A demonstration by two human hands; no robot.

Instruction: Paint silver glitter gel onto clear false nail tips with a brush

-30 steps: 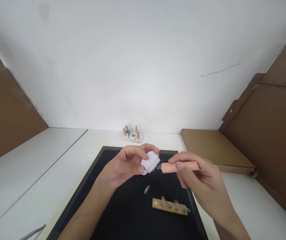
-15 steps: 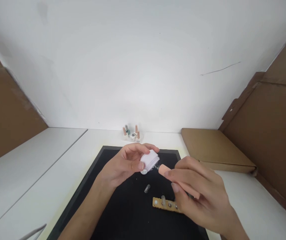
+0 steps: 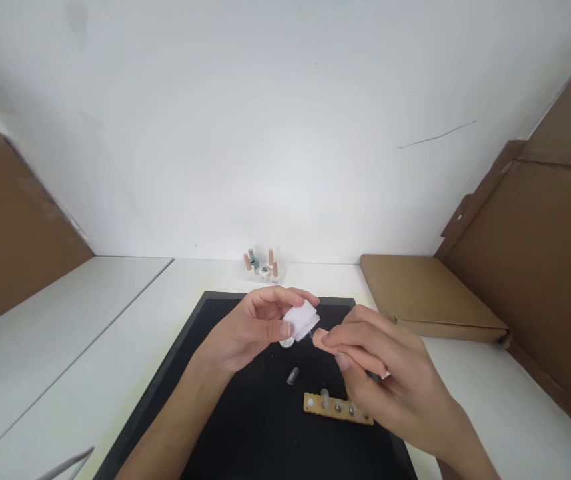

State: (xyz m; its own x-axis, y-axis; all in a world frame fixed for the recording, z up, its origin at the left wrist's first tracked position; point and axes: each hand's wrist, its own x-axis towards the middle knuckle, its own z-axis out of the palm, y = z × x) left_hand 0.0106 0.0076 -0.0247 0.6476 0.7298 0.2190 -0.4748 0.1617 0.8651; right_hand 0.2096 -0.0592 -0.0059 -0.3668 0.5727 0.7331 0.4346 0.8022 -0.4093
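Note:
A small white stack of thin pieces (image 3: 301,319) is pinched between the thumb and fingers of my left hand (image 3: 252,328), above a black mat (image 3: 255,427). My right hand (image 3: 395,373) grips a peach-coloured stick (image 3: 352,353), whose rounded end points at the stack, a small gap away. Partly hidden below the stack is a round white item (image 3: 286,343). A small clear piece (image 3: 293,376) lies on the mat. Nearer to me, a yellowish strip (image 3: 338,407) bears an upright clear piece and several metallic dots; my right hand hangs over its right end.
Several small bottles with peach and green caps (image 3: 265,267) stand in a clear holder by the white wall. A flat cardboard box (image 3: 430,293) lies at the right. Brown cardboard panels rise on both sides. A thin grey object (image 3: 68,463) shows at the lower left.
My right hand and the peach stick have shifted slightly left, and the stick lies flatter. More of the yellowish strip's right end shows. My left hand has hardly moved.

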